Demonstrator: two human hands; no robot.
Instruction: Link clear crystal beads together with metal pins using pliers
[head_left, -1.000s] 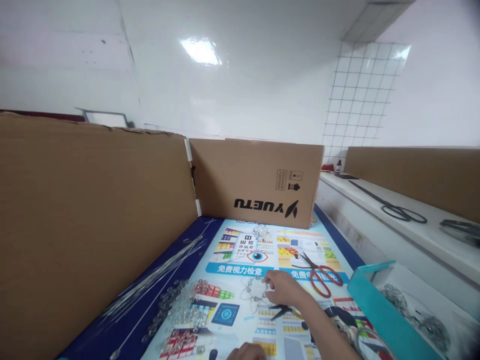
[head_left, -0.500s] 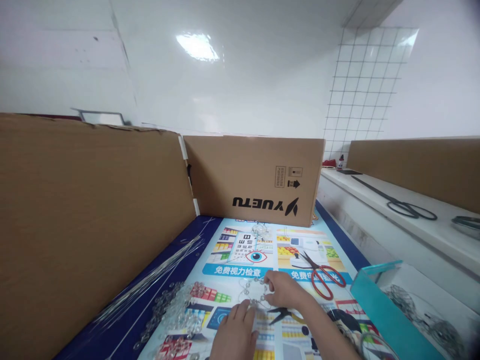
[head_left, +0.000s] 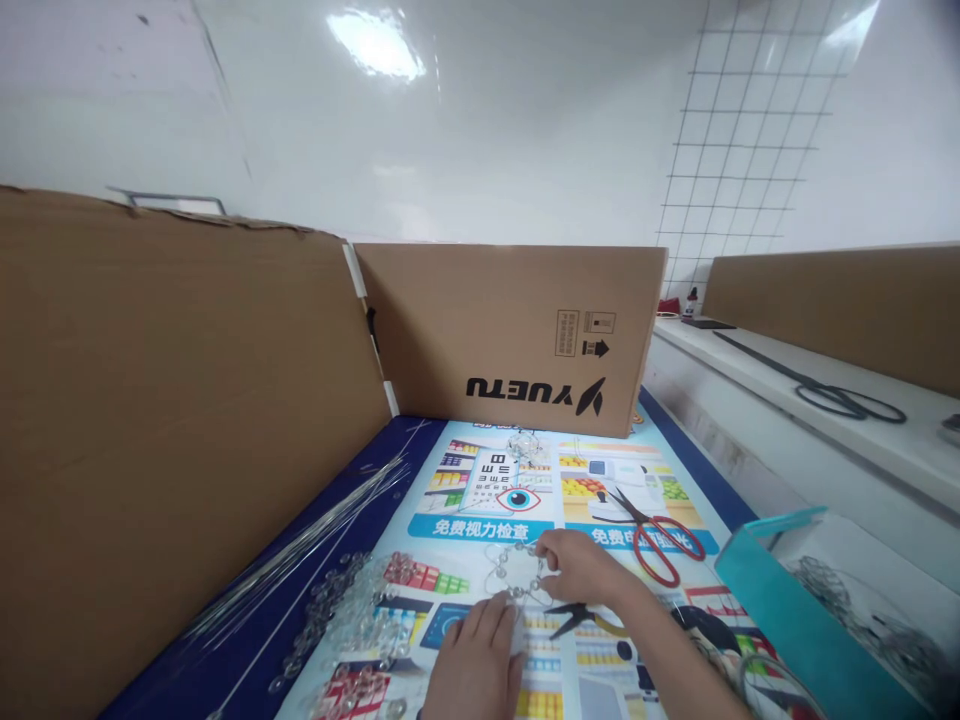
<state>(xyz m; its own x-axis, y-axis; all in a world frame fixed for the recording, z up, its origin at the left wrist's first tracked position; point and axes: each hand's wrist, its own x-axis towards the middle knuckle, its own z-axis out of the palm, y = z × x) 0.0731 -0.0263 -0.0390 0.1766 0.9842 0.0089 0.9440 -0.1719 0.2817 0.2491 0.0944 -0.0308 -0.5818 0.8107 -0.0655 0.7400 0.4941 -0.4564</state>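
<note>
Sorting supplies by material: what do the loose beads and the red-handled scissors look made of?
Beads: see-through and glinting, so glass or clear plastic; which is unclear. Scissors: dark, thin blades look like metal; glossy red handles look plastic.

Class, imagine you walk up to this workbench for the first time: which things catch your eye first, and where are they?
The brown cardboard wall with upside-down YUETU lettering stands across the back of the bright poster mat. In front, the right hand pinches a beaded wire ring while the left hand touches its near edge. Red-handled scissors lie to the right, clear beads to the left.
</note>
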